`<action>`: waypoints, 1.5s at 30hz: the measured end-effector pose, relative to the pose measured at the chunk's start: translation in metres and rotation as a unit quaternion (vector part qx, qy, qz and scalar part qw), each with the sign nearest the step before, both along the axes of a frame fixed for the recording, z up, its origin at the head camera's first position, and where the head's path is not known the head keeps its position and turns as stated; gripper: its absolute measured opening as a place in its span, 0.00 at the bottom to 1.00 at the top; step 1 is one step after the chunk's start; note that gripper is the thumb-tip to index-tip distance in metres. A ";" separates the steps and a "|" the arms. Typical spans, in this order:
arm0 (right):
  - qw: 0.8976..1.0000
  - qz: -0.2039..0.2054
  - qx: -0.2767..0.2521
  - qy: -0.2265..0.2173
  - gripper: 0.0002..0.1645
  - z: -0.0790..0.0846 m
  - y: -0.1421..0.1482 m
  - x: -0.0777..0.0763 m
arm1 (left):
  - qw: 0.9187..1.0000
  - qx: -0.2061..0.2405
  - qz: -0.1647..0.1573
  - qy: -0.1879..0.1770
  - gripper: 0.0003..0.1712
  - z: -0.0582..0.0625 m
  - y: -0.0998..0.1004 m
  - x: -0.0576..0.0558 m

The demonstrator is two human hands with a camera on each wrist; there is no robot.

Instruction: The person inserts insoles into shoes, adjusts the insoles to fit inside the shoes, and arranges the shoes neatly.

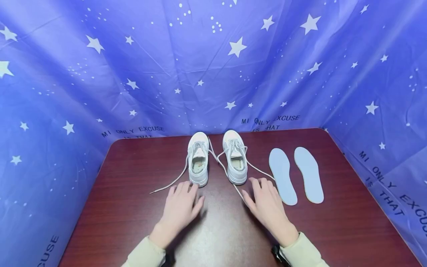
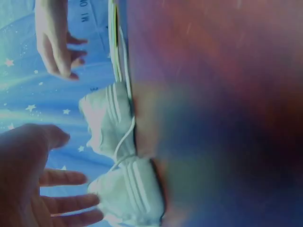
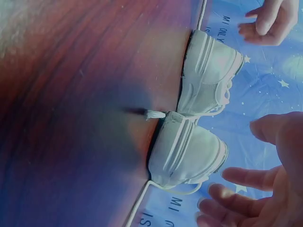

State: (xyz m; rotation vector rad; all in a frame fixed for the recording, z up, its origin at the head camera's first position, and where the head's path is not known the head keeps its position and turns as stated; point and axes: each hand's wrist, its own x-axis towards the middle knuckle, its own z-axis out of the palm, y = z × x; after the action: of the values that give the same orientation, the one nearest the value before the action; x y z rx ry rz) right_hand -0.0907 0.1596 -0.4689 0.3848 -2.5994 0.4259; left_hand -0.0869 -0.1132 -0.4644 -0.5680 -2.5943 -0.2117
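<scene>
Two white lace-up sneakers stand side by side on the table with their heels towards me, the left sneaker (image 1: 199, 174) and the right sneaker (image 1: 237, 176). Their laces hang loose over the tabletop. My left hand (image 1: 181, 205) hovers just behind the left sneaker's heel, fingers spread and holding nothing. Behind the right sneaker's heel, my right hand (image 1: 267, 202) is held with loose fingers and nothing in its grasp. In the right wrist view, the fingers (image 3: 246, 177) come close to the right sneaker (image 3: 194, 156).
A pair of pale insoles lies right of the sneakers, the nearer insole (image 1: 282, 176) beside the farther insole (image 1: 309, 175). One lace (image 1: 166, 188) trails left over the brown table (image 1: 133, 167). A blue star-printed cloth (image 1: 200, 55) hangs around the table's back and sides.
</scene>
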 end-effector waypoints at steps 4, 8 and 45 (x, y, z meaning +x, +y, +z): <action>1.000 0.006 0.007 -0.002 0.24 0.001 0.000 -0.001 | 0.999 -0.005 -0.019 0.042 0.11 0.012 -0.008 -0.022; 1.000 0.012 0.013 -0.005 0.22 0.001 0.001 -0.001 | 0.998 -0.002 -0.028 0.052 0.10 0.024 -0.015 -0.049; 0.999 0.011 0.032 0.000 0.20 -0.006 0.014 0.002 | 0.994 -0.019 -0.050 -0.092 0.07 0.028 -0.014 -0.144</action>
State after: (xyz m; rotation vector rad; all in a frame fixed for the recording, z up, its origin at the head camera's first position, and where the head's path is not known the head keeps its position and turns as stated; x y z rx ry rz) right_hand -0.0889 0.1733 -0.4750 0.4349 -2.6150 0.3508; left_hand -0.2309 -0.1274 -0.4360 -0.7246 -2.7546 -0.2587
